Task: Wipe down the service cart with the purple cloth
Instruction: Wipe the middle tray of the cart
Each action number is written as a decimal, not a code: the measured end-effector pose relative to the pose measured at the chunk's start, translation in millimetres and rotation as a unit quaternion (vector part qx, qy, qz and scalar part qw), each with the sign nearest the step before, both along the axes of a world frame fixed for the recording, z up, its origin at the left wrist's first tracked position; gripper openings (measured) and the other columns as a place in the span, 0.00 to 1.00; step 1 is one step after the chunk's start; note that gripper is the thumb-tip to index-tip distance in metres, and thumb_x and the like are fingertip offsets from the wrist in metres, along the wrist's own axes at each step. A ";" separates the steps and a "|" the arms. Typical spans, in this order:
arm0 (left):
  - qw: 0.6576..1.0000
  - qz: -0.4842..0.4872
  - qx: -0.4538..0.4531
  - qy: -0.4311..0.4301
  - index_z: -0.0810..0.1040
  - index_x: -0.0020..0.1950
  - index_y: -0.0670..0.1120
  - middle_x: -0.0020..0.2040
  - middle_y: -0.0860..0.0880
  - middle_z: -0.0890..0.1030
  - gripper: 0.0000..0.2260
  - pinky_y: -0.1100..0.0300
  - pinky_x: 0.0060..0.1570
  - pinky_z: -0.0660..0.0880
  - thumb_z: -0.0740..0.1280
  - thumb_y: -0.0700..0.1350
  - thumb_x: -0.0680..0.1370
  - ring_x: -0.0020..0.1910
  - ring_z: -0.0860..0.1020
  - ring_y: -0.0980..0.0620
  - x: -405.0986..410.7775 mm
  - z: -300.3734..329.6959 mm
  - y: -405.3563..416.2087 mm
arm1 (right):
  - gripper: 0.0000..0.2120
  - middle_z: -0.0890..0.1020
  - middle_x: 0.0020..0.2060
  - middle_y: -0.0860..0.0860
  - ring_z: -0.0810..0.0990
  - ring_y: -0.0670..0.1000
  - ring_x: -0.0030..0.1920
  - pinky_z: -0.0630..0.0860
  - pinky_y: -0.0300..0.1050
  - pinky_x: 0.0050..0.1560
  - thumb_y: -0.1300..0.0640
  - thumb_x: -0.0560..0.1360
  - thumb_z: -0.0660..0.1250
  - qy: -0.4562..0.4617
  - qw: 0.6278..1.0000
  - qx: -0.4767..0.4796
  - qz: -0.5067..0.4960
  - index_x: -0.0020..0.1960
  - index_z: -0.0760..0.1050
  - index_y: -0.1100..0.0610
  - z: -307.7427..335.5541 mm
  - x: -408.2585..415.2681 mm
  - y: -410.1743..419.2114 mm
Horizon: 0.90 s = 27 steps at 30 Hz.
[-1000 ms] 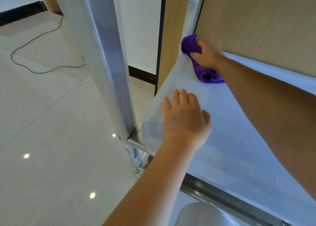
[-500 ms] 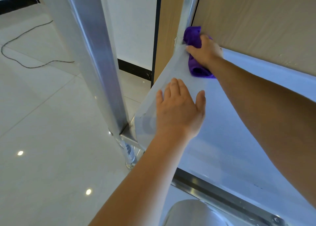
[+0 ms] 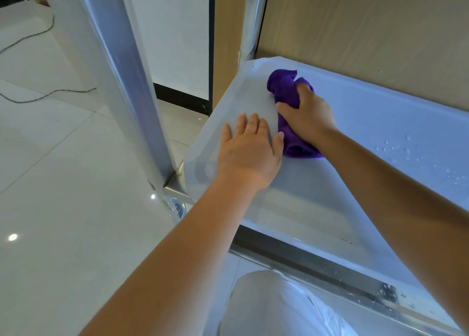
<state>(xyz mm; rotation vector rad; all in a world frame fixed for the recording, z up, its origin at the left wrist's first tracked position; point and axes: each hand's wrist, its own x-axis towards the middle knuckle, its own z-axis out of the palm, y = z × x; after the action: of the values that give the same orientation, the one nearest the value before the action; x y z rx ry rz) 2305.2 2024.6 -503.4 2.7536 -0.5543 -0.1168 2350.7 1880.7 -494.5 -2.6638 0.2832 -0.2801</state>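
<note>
Now right hand [image 3: 308, 114] clamps cloth [image 3: 286, 94] on cart shelf [image 3: 330, 183], left hand [image 3: 250, 150] flat, fingers apart, bracing. Risk: droplets [image 3: 403, 150] at right get missed; wet shelf, palm could slip.

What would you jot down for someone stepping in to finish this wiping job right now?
Right hand: closed on the bunched cloth, pressing it on the cart shelf near the far left corner.
Left hand: open, flat on the shelf just left of the cloth, bracing.
Done: cannot say for certain; the left end by the hands looks dry.
Left: water droplets sit on the shelf to the right, so that stretch probably needs wiping. The front rail also shows droplets. The post shows no sign either way.
</note>
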 end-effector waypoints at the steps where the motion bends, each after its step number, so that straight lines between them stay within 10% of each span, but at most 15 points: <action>1: 1.000 0.004 -0.004 0.000 0.52 0.76 0.45 0.77 0.49 0.51 0.25 0.49 0.72 0.42 0.43 0.55 0.82 0.76 0.46 0.49 0.5 -0.8 0.3 | 0.11 0.74 0.41 0.52 0.73 0.58 0.44 0.66 0.46 0.42 0.47 0.74 0.61 -0.001 1.000 -0.002 0.003 0.49 0.63 0.53 0.7 -9.3 1.0; 9: 0.999 0.013 -0.002 -0.033 0.63 0.71 0.44 0.74 0.48 0.61 0.25 0.46 0.71 0.50 0.45 0.57 0.81 0.75 0.53 0.47 -0.2 -2.6 1.3 | 0.12 0.70 0.35 0.48 0.68 0.54 0.39 0.60 0.44 0.39 0.49 0.75 0.64 -0.027 0.999 -0.004 0.036 0.43 0.63 0.55 3.7 -87.5 8.8; 18: 0.989 0.081 0.079 0.090 0.41 0.75 0.36 0.76 0.40 0.41 0.40 0.46 0.71 0.41 0.44 0.66 0.77 0.75 0.40 0.41 -11.4 16.8 -36.9 | 0.14 0.68 0.31 0.42 0.66 0.49 0.34 0.55 0.42 0.36 0.52 0.74 0.66 -0.014 0.999 0.014 0.029 0.39 0.62 0.56 9.7 -152.7 -0.1; 27: 0.997 0.070 0.030 0.020 0.48 0.76 0.37 0.77 0.40 0.47 0.44 0.45 0.71 0.44 0.54 0.68 0.74 0.75 0.44 0.42 -16.3 6.5 -32.8 | 0.08 0.71 0.32 0.45 0.70 0.53 0.35 0.63 0.45 0.32 0.55 0.75 0.63 0.018 0.991 0.033 -0.127 0.43 0.64 0.56 13.0 -209.3 -40.4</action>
<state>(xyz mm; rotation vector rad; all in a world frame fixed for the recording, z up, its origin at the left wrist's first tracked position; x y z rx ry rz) 2288.9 1991.8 -496.9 2.8320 -0.3526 -0.1563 2141.4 1840.3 -481.5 -2.5685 0.6348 -0.2964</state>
